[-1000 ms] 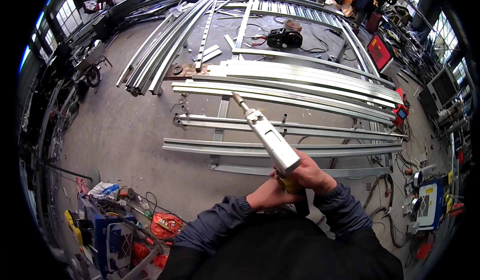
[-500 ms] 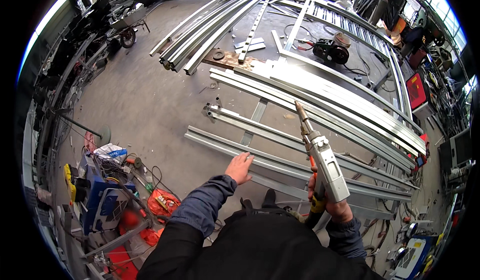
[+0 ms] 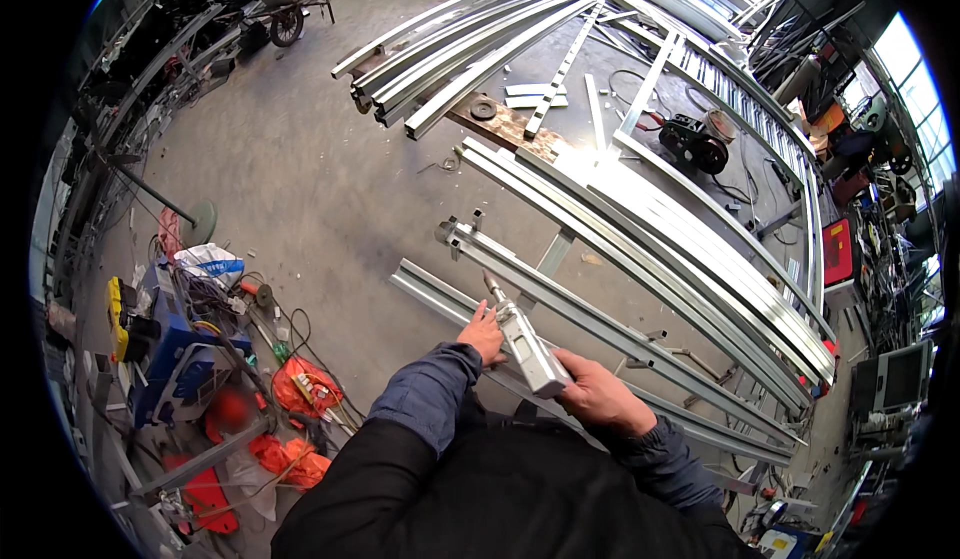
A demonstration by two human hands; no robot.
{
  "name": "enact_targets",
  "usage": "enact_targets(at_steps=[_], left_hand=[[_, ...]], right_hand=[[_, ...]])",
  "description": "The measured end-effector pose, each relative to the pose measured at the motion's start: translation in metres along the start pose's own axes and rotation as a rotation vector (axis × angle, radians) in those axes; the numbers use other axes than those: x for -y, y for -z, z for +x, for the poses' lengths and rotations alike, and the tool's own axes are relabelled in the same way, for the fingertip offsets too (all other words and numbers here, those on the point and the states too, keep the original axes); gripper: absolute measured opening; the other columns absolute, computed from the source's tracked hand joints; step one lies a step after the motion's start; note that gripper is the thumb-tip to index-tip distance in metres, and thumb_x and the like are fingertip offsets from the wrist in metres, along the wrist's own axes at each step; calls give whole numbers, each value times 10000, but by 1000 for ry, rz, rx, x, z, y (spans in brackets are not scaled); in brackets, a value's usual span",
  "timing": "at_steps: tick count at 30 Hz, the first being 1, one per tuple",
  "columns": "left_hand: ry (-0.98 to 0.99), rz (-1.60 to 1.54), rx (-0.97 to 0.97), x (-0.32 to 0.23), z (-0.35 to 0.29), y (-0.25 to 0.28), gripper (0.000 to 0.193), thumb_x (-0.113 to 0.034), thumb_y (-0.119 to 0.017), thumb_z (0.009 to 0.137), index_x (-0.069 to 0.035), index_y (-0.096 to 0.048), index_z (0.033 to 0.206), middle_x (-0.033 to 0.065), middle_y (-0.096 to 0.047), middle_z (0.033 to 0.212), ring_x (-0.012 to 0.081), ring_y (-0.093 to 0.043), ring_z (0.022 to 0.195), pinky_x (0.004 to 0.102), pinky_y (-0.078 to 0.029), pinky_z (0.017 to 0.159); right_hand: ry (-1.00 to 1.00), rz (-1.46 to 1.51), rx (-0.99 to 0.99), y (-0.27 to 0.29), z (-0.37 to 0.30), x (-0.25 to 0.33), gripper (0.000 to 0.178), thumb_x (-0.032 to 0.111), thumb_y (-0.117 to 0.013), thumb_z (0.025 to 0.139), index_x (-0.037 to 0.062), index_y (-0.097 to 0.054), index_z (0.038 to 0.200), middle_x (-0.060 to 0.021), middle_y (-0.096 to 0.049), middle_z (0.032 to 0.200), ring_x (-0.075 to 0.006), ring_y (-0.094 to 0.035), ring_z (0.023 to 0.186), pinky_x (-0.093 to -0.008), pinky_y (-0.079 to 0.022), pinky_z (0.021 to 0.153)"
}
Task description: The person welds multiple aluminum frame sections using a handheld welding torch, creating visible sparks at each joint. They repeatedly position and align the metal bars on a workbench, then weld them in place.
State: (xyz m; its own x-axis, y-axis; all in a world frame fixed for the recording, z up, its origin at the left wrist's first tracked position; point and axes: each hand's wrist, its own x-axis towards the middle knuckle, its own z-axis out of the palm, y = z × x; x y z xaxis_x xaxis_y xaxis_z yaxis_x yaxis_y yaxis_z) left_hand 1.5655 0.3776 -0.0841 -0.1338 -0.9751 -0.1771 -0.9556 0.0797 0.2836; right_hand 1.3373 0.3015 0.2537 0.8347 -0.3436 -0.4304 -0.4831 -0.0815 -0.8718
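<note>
A silver, box-bodied welding gun (image 3: 530, 349) with a copper-coloured pointed nozzle lies across in front of me, its tip angled up and left over the metal beams. At the rear of its body is my right hand (image 3: 608, 397), closed around it; the grip below the body is hidden. My left hand (image 3: 482, 337) is against the gun's left side near the nozzle, some fingertips showing and the others hidden behind the body. Beneath the gun runs a grey steel channel (image 3: 425, 284), with a second long beam (image 3: 560, 284) beyond it.
Several bright metal profiles (image 3: 690, 229) lie in a row beyond, and another bundle (image 3: 450, 59) rests far off. A dark wheeled machine (image 3: 693, 144) stands inside the frame. To my left are a blue machine (image 3: 180, 359), orange bags (image 3: 300, 384) and cables on the floor.
The right hand has brought the welding gun left and lower, from upright at my right to slanted before me. My left hand now meets it. The view has shifted.
</note>
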Motion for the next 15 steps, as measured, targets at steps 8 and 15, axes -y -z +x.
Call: enact_targets(at_steps=[8, 15], left_hand=[[-217, -62, -389, 31, 9, -28, 735, -538, -614, 932, -163, -560, 1561, 188, -604, 1330, 395, -501, 1374, 648, -222, 1269], [-177, 5, -306, 38, 9, -16, 597, -289, -561, 974, -96, -550, 1539, 120, -556, 1261, 282, -517, 1234, 515, -322, 1178]], right_hand=[[-114, -218, 187, -72, 138, -12, 628, 304, -625, 1070, 116, -452, 1644, -267, -698, 1338, -423, -674, 1209, -461, -519, 1045], [2, -328, 165, -101, 192, -44, 587, 360, -658, 1061, 68, -535, 1555, -274, -672, 1377, -448, -649, 1240, -490, -509, 1050]])
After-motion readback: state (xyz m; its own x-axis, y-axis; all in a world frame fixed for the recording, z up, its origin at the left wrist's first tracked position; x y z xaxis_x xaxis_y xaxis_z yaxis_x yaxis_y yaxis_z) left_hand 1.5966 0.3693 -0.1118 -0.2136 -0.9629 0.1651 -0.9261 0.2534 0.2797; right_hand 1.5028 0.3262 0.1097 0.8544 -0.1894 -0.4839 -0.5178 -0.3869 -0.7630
